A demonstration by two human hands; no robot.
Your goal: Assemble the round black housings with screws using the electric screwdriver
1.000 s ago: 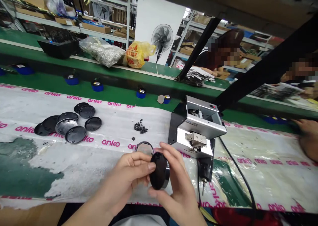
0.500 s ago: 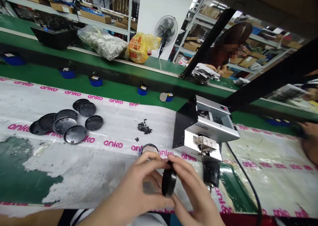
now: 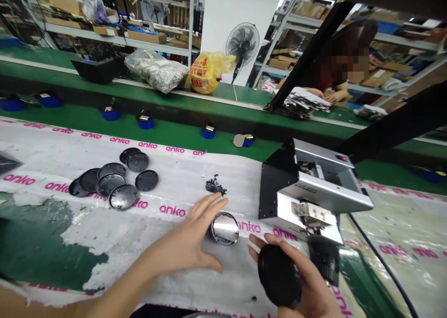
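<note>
My right hand point(image 3: 310, 280) grips a round black plastic cover point(image 3: 279, 275), its flat face turned toward me. Fingers spread and holding nothing, my left hand point(image 3: 195, 234) hovers just left of a round part with a silvery top point(image 3: 225, 228) that lies on the white sheet. Beyond my left fingertips is a small pile of black screws point(image 3: 215, 186). Several black round covers point(image 3: 123, 197) lie partly overlapped to the left. One tiny dark piece point(image 3: 253, 298) sits near the front edge.
A silver and black machine point(image 3: 321, 183) stands to the right, a black power driver point(image 3: 324, 262) in front of it and a cable point(image 3: 380, 262) beside it. Blue round parts point(image 3: 208, 131) line the green belt behind. Across the bench, a co-worker's hands point(image 3: 337, 96) are near stacked bags point(image 3: 303, 101).
Both hands were together on the black cover. Now my left hand has let go and moved left toward the silvery part, while my right hand carries the cover right. The view has shifted slightly left.
</note>
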